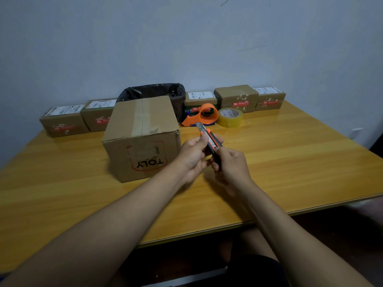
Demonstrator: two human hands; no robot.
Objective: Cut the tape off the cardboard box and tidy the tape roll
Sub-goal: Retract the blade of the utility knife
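A taped cardboard box [142, 137] marked TOLY stands on the wooden table [290, 162], with a strip of clear tape running along its top seam. Just right of it, both hands hold an orange and black utility knife [209, 141] above the table, its blade out and pointing away toward the wall. My left hand [193, 156] grips the knife near the blade end. My right hand [232, 164] grips the black rear end. Behind the knife lie an orange tape dispenser [202, 115] and a yellowish tape roll [230, 117].
A bin lined with a black bag [153, 92] stands behind the box. Several small taped parcels line the wall, two at the left [64, 121] and three at the right [236, 98]. The table's near edge runs in front of my lap.
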